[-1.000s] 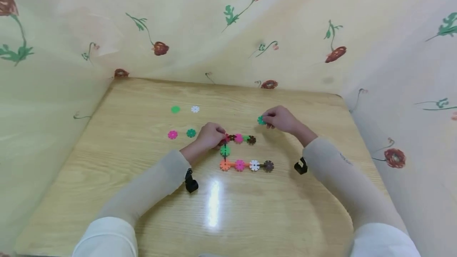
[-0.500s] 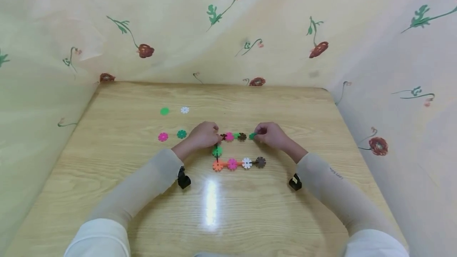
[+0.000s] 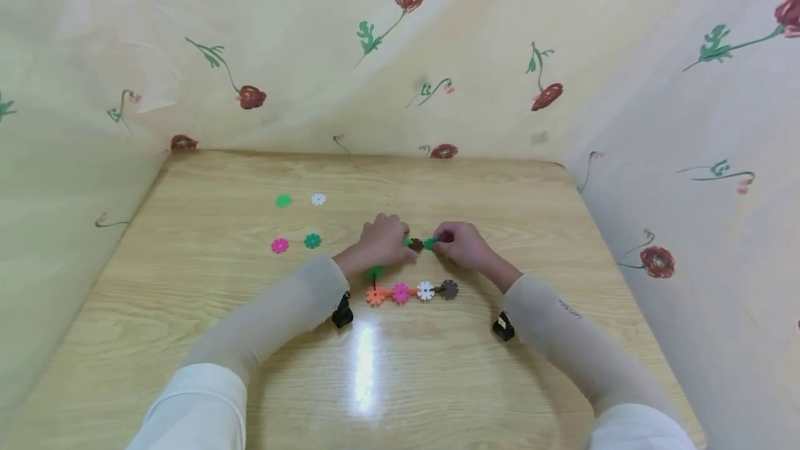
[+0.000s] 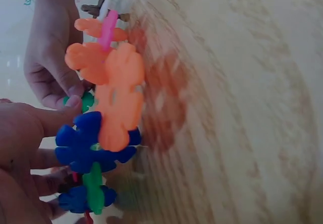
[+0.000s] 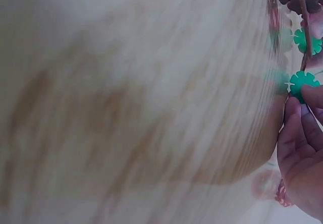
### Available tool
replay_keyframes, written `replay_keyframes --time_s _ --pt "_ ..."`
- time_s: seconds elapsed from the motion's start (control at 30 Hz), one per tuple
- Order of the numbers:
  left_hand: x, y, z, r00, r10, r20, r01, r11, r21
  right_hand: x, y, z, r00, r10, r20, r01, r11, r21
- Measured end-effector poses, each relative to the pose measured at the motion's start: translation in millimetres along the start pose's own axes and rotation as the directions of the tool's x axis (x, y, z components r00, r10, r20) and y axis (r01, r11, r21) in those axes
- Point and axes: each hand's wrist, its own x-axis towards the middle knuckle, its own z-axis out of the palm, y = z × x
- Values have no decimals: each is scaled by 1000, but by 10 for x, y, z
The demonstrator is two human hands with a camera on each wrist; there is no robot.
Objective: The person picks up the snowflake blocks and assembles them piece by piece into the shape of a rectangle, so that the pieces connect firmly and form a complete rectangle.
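My right hand (image 3: 465, 247) pinches a teal interlocking flower disc (image 3: 430, 244) between thumb and fingers, its edge at the brown disc (image 3: 415, 245) that ends the upper arm of a joined chain. My left hand (image 3: 382, 240) grips that upper arm close to the brown disc and hides most of it. The chain's lower row shows an orange disc (image 3: 375, 296), a pink disc (image 3: 401, 292), a white disc (image 3: 426, 290) and a dark brown disc (image 3: 449, 289). In the left wrist view, a blue disc (image 4: 83, 143) stands upright against the orange ones, beside the left fingers.
Loose discs lie flat left of the hands: light green (image 3: 283, 201), white (image 3: 319, 199), pink (image 3: 280, 246) and teal (image 3: 312, 241). The wooden table (image 3: 437, 380) meets a flowered cloth (image 3: 300, 103) at the back and sides.
The right hand has brought the teal disc left and down to the chain's brown end disc. The left hand has shifted right along the upper arm, from its corner toward that end.
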Motion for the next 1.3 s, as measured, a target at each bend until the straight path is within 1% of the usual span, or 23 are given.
replay_keyframes --time_s 0.13,0.2,0.37,0.53,0.63,0.77,0.87,1.0,1.1,1.3 --pt "51 -47 102 998 58 -25 -60 997 -43 7 -14 21 1000 -6 0 6 1000 -30" --pt "68 -71 139 997 73 -35 -75 995 -70 11 -18 23 1000 -10 -1 10 999 -47" --pt "61 -85 152 996 64 -67 -73 986 -147 14 -32 14 1000 -29 -7 28 998 -63" --pt "50 -78 123 996 52 -71 -66 976 -210 2 -47 -4 998 -52 -22 50 996 -70" --pt "59 -89 119 995 44 -86 -62 973 -224 -6 -65 -13 998 -51 -35 49 997 -66" --pt "71 -106 121 992 59 -113 -83 972 -221 -11 -81 -17 998 -47 -40 45 998 -39" --pt "66 -108 118 991 67 -116 -93 968 -234 -2 -78 -12 998 -51 -34 51 999 -17" --pt "41 -108 112 992 51 -112 -79 962 -262 23 -72 6 998 -62 -19 62 998 3" --pt "26 -116 127 991 35 -126 -69 959 -277 46 -68 18 997 -79 -11 79 997 8" --pt "11 -123 184 987 23 -158 -71 949 -307 79 -53 13 993 -121 1 121 992 21"
